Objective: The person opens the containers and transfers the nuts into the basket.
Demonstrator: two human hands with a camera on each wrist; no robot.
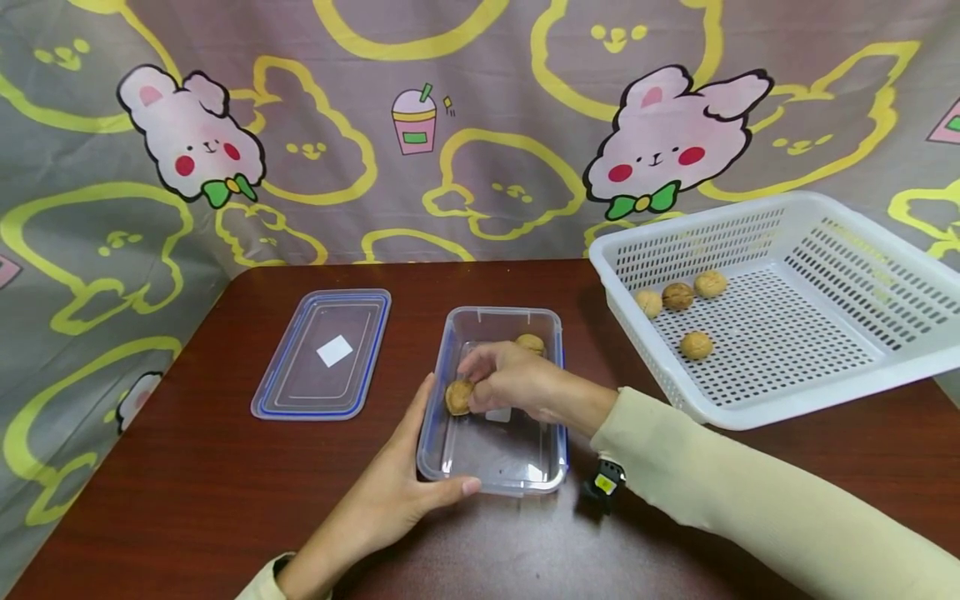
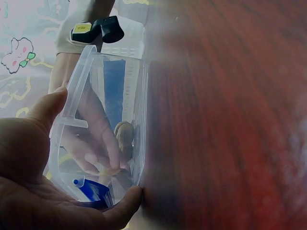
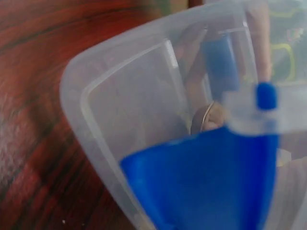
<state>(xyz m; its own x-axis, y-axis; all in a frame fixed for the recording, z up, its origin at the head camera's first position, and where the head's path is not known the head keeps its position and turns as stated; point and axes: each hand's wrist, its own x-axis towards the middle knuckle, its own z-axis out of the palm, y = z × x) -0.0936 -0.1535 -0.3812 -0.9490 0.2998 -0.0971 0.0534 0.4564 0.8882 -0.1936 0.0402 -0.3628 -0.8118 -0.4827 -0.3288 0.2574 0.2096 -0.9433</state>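
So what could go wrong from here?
The rounded walnut at the fingertips of the right hand might slip and roll inside the clear container.

The left hand is at one corner of that container, so a firm nudge from the other side could perhaps shift it.

The right sleeve passes near the white basket, so a careless swing might bump it and jostle the walnuts inside.

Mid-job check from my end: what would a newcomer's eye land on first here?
Probably the cartoon rabbits on the fabric backdrop behind the table. Next, the clear plastic container at the center, held at its near left side by the left grip, with the right grip inside at a walnut. Then the white perforated basket on the right, with four walnuts inside.
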